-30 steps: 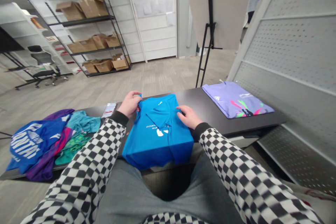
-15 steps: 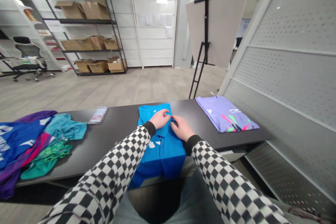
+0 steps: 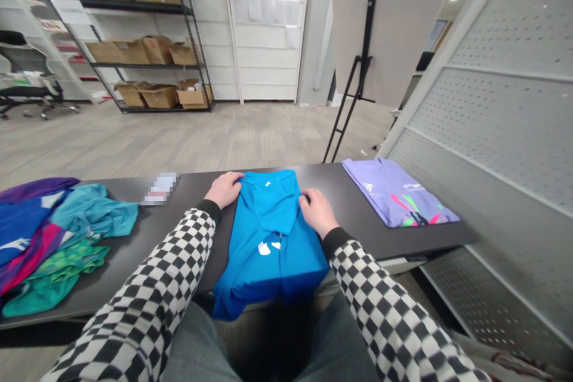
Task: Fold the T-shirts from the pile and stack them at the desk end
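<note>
- On the dark table (image 3: 353, 215), the blue shirt (image 3: 268, 265) is lying between both hands, its lower part hanging over the near edge.
- At its upper left corner, the left hand (image 3: 224, 190) is touching the cloth; at its right edge, the right hand (image 3: 319, 212) is curling its fingers (whether either is pinching, I cannot tell).
- Hands are no longer meeting over the shirt, as half a second ago; they are now resting apart.
- This is seemingly leaving the sides folded inward, the lower part not yet.
- Rightward, a folded purple shirt (image 3: 396, 194) is lying; leftward, a clothes heap (image 3: 85, 215).
</note>
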A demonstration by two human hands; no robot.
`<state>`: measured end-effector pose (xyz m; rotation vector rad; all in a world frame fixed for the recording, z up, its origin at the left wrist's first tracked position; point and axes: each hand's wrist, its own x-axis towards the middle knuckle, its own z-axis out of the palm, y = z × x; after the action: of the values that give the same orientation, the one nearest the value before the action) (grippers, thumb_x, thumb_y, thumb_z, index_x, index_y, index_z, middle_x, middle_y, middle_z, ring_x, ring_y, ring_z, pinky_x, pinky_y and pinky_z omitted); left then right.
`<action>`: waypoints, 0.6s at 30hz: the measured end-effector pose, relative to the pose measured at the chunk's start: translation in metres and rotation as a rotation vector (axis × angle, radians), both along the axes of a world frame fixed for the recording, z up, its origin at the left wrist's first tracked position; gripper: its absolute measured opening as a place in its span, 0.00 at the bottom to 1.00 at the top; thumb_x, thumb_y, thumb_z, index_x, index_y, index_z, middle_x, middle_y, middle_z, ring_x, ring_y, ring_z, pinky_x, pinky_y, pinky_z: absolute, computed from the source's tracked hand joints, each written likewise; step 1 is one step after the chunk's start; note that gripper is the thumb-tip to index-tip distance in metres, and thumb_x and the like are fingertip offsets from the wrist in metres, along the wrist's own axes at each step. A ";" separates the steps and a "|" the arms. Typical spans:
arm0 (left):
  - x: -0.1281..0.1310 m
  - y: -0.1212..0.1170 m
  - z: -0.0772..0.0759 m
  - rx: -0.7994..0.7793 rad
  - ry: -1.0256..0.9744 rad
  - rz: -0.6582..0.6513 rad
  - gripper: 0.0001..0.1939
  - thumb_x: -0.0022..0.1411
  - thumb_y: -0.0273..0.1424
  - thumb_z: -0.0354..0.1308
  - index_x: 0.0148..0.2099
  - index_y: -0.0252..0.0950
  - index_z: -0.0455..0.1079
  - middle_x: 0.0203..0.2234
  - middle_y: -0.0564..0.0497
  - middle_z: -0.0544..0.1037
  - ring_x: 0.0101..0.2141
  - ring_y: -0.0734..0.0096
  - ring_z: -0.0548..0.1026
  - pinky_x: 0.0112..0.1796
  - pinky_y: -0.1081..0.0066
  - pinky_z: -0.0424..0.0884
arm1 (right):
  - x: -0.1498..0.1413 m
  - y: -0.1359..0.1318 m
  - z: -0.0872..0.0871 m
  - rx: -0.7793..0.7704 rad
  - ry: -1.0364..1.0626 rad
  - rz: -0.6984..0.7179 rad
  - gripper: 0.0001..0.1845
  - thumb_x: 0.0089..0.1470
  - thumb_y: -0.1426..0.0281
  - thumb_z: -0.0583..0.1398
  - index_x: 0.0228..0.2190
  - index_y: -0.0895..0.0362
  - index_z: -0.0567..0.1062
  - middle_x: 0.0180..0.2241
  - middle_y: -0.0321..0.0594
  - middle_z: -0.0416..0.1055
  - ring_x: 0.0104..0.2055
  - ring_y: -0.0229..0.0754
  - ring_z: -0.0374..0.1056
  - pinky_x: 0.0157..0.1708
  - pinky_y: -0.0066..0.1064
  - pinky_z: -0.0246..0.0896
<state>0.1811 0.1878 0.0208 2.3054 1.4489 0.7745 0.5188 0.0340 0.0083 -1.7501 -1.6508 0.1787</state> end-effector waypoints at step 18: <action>-0.007 0.072 -0.016 0.060 0.086 -0.102 0.06 0.65 0.33 0.59 0.37 0.40 0.77 0.42 0.42 0.81 0.49 0.49 0.77 0.61 0.54 0.71 | 0.005 -0.003 -0.002 0.017 -0.037 -0.117 0.10 0.65 0.64 0.61 0.31 0.49 0.78 0.50 0.50 0.84 0.62 0.60 0.77 0.66 0.56 0.71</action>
<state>0.1737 0.2596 0.0046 2.4645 1.3480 0.7072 0.5238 0.0308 0.0063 -1.8415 -1.5659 0.0782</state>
